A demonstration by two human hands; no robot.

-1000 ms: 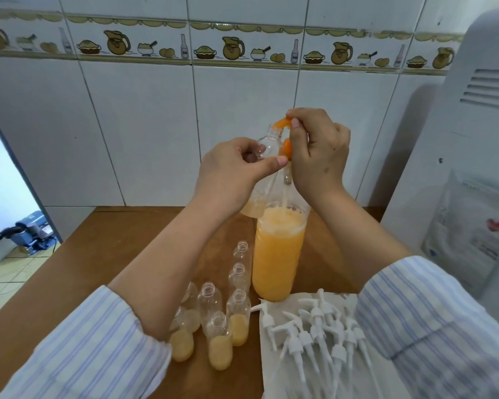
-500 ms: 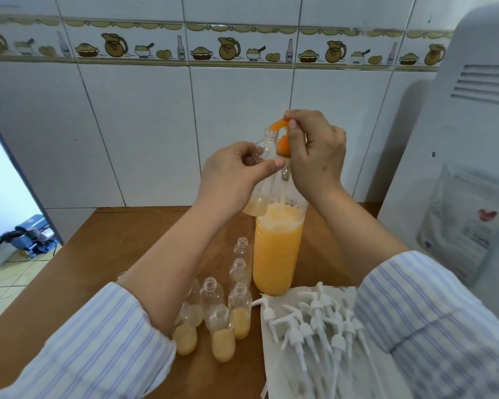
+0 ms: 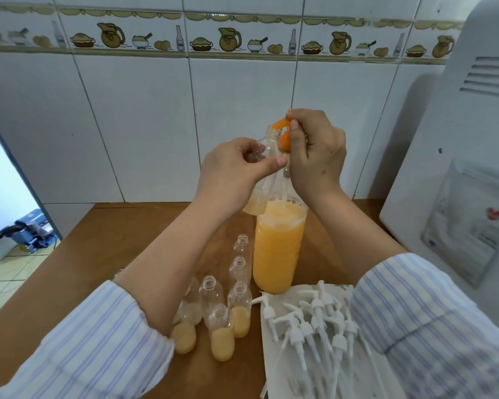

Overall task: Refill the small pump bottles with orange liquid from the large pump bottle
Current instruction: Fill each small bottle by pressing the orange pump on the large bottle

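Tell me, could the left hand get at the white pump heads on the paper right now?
Probably not as things stand: the left hand holds a small bottle at the orange spout, and the right forearm crosses above the pump heads.

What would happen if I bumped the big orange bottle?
The big bottle is tall and narrow, so it might tip. It looks mostly full, so probably heavy and slow to slide. The right hand grips its pump top, which likely steadies it.

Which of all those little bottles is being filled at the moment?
The small bottle held up in the left hand, its mouth under the orange pump spout that the right hand works. All the others stand on the table, untouched.
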